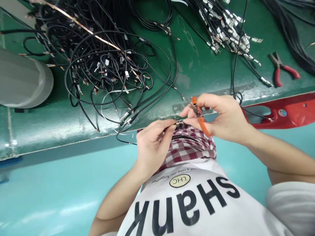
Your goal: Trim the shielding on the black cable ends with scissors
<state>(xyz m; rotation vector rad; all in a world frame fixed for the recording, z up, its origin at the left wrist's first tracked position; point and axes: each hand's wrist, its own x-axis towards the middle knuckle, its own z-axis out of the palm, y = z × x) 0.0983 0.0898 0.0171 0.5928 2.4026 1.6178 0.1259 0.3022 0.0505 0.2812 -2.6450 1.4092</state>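
My left hand (155, 139) is closed, thumb and forefinger pinching a thin black cable close to its stripped end. Facing it, my right hand (221, 114) holds a small pair of pliers with orange handles (203, 126) in its palm. Its thumb and fingertips meet at the fine wire ends (180, 121) between the two hands. Both hands are at the table's front edge, over a checked red-and-white cloth on my lap. Which wire strands the right fingertips touch is too small to tell.
A tangled heap of black cables (103, 65) with bare copper ends covers the table's left. Metal-tipped cables (228, 29) lie at the back right, near red-handled pliers (278, 68). A grey tub (24, 78) stands far left. A red plastic stool (292, 111) is beside the table edge.
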